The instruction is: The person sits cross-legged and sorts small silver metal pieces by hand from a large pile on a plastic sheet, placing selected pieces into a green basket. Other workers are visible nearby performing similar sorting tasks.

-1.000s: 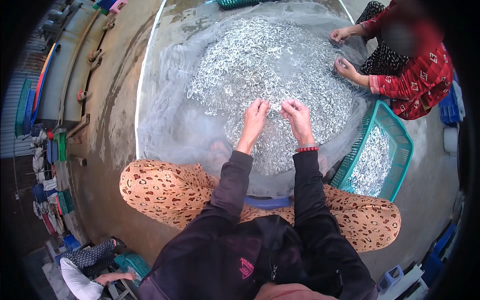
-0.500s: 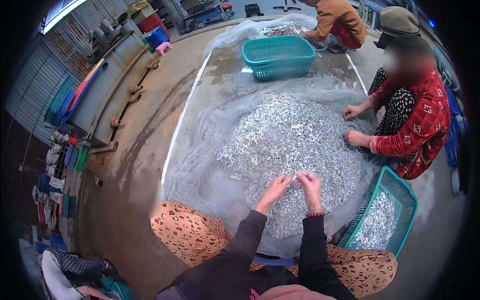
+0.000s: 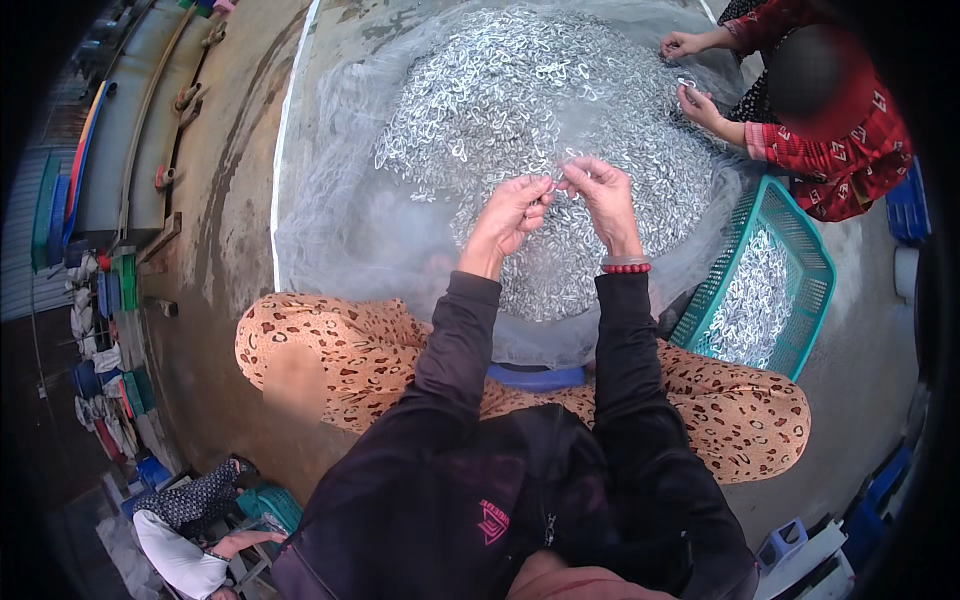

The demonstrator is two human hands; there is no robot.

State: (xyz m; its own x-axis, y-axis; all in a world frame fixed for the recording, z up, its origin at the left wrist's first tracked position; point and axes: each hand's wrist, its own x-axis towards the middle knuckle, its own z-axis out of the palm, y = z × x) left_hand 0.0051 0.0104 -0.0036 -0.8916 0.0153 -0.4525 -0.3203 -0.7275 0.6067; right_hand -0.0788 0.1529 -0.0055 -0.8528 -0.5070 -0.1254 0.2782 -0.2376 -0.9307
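Fingers [image 3: 538,189] and thumb of the left hand [image 3: 512,214] meet in a tight pinch near the middle of the frame, and just beside them the right hand [image 3: 604,200] is pinched in the same way, thumb against forefinger. A small pale piece [image 3: 558,188] shows at the fingertips, seemingly caught between the two hands; its exact shape is too small to tell. Behind and beneath them, across the upper middle of the frame, a wide heap of silvery loops [image 3: 500,110] lies on sheer netting [image 3: 335,200]. At the right of the frame, near the person's knee, a green basket [image 3: 808,275] holds a smaller pile of similar loops [image 3: 750,310]. Judging by how things lie, the handling of the pinched piece is under way and not finished, and most of the loops sit loose in the heap, far more than the basket contains; whether the basketed ones are already dealt with, I cannot tell. In the upper right, a co-worker in a red patterned top [image 3: 845,130] has both hands at the heap's edge, one raised with a pale loop [image 3: 686,85] at its fingertips.
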